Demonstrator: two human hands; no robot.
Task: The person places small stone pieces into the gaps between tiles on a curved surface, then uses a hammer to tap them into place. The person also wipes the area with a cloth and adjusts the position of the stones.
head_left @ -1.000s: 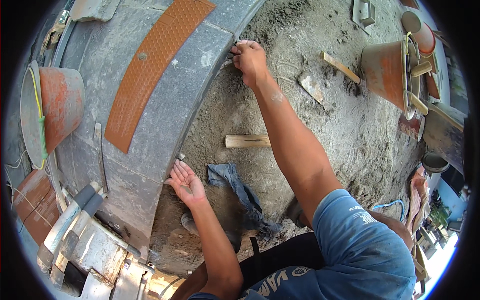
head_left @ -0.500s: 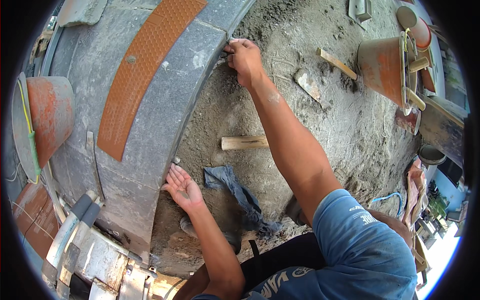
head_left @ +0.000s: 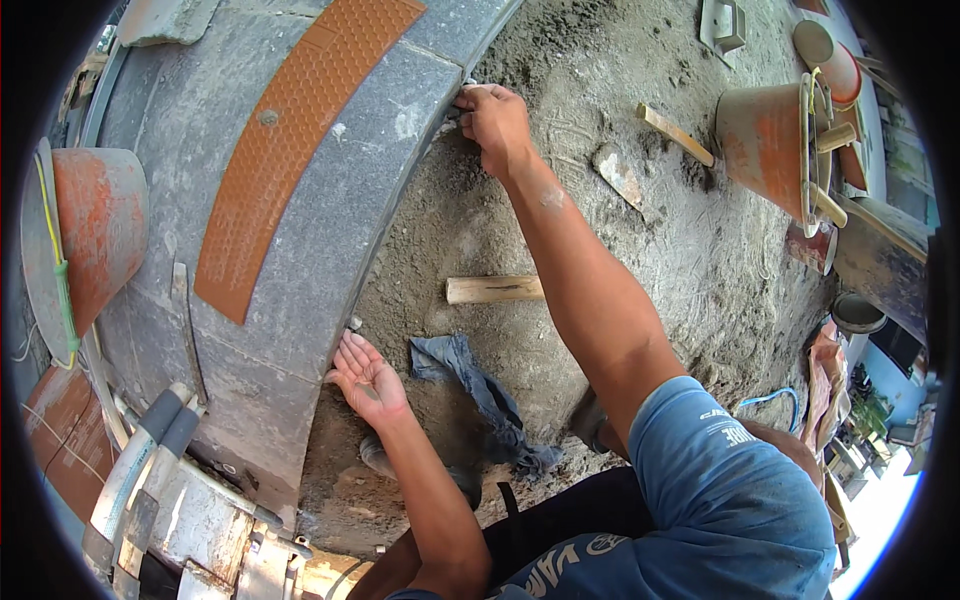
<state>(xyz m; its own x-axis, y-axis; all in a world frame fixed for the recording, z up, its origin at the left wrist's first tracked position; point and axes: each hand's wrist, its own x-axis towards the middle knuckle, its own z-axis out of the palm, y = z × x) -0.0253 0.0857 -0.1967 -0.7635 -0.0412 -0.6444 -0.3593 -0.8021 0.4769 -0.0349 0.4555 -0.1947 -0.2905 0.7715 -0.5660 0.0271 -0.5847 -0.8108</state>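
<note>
A long grey stone slab (head_left: 395, 150) lies to the left, its right edge running beside rough mortar. Palm up, my left hand (head_left: 368, 382) rests with stretched fingers against the lower part of that edge, a grey smear on its palm. A small pebble-like lump (head_left: 355, 323) lies just past its fingertips. Further away, my right hand (head_left: 495, 120) is closed at the edge near a slab joint, its fingers curled and pressed together. What they pinch is hidden. On the slab lies an orange-brown strip with a honeycomb texture (head_left: 275, 150).
A wooden stick (head_left: 492, 289) and a crumpled blue cloth (head_left: 470, 385) lie between my arms. A trowel blade (head_left: 618, 175), a wooden handle (head_left: 675, 134) and a mortar-stained bucket (head_left: 760, 145) are at right. Another bucket (head_left: 100, 220) and a thin bar (head_left: 186, 330) are at left.
The view has shifted slightly, moving the scene a little to the right and down. Both hands keep their places along the slab edge.
</note>
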